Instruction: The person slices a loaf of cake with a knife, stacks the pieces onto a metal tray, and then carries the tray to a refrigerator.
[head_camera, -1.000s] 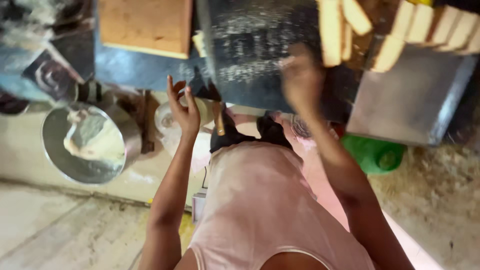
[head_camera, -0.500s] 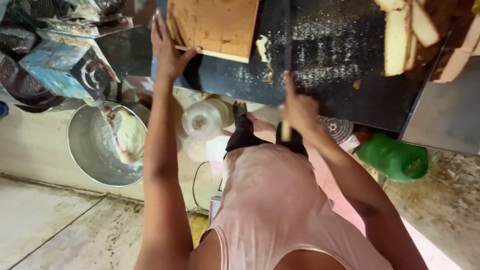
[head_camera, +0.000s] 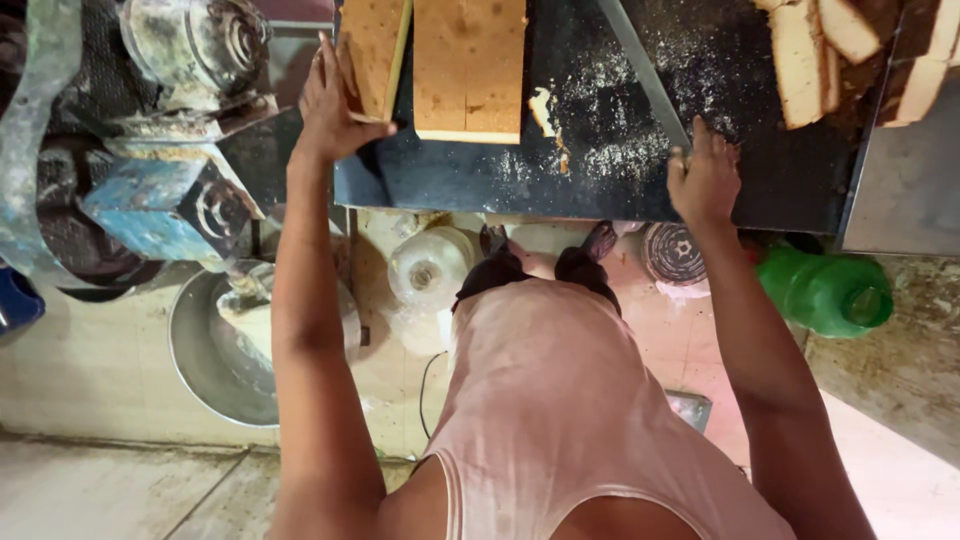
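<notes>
While your left hand has its fingers clamped on the tilted cake slab, cut off by the frame's top, your right hand curls around the long knife on the dark surface; its blade tip is out of view.

We count two large cake slabs on the desk, one metal bowl, one green jug, and two hands: left hand, right hand.
</notes>
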